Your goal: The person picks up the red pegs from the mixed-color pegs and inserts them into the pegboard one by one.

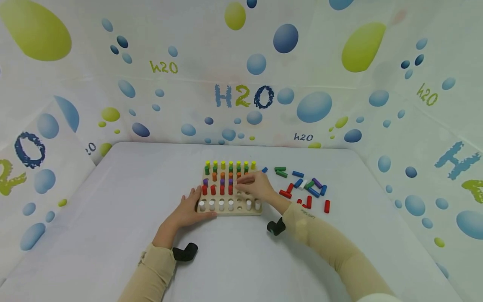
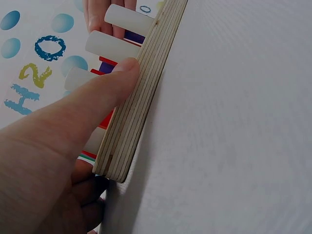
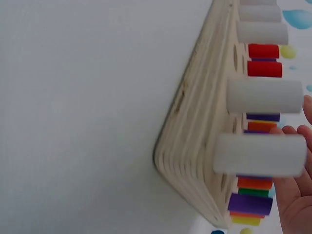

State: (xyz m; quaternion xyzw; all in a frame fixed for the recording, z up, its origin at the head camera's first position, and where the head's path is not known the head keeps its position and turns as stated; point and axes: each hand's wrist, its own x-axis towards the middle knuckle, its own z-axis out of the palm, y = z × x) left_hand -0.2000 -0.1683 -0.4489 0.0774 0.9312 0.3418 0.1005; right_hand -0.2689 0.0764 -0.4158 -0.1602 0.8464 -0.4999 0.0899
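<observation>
A wooden pegboard (image 1: 226,213) lies on the table, with rows of yellow, green, orange, purple, red and white pegs. My left hand (image 1: 187,210) holds its near left corner, the thumb (image 2: 127,70) against the front edge and the other fingers along the left side. Over the board's right half, my right hand (image 1: 257,185) reaches in with its fingertips among the purple and red rows. In the right wrist view, white pegs (image 3: 263,155) partly cover the right hand (image 3: 295,195). I cannot tell whether its fingers pinch a peg. A hole (image 1: 239,207) shows in the white row.
Loose pegs lie scattered right of the board: several blue ones such as this peg (image 1: 298,174), red ones such as this peg (image 1: 327,206), green ones (image 1: 281,173), a purple one (image 1: 317,183) and a white one (image 1: 303,184). A printed sheet (image 1: 241,63) hangs behind the white table (image 1: 113,201).
</observation>
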